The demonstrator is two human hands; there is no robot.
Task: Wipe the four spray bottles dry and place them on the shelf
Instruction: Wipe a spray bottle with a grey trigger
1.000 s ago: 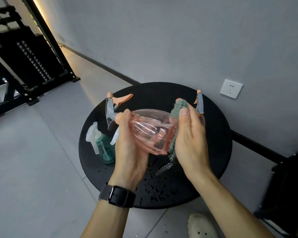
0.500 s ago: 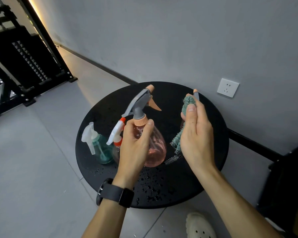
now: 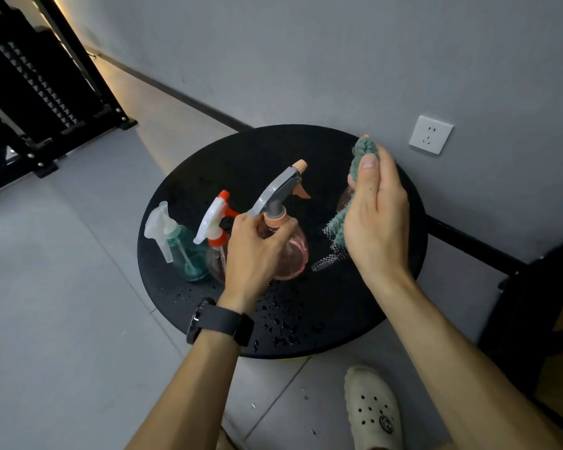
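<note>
My left hand [image 3: 252, 254] grips the neck of a round pink spray bottle [image 3: 290, 251] with a grey and peach trigger head, held upright over the black round table [image 3: 306, 151]. My right hand [image 3: 376, 209] holds a green cloth [image 3: 359, 157] bunched under its thumb, just right of that bottle and apart from it. A clear bottle with a white and red trigger [image 3: 213, 228] and a teal bottle with a white trigger [image 3: 182, 251] stand at the table's left. A second pink bottle [image 3: 343, 199] is mostly hidden behind my right hand.
Water drops [image 3: 283, 323] speckle the table's near side. A black metal shelf [image 3: 36, 92] stands at the far left on the grey floor. A grey wall with a white socket [image 3: 430, 134] runs behind the table. My shoe [image 3: 372, 407] is below it.
The pink bottle went from lying sideways between both hands to upright in my left hand. My right hand drew the cloth off it, up and to the right.
</note>
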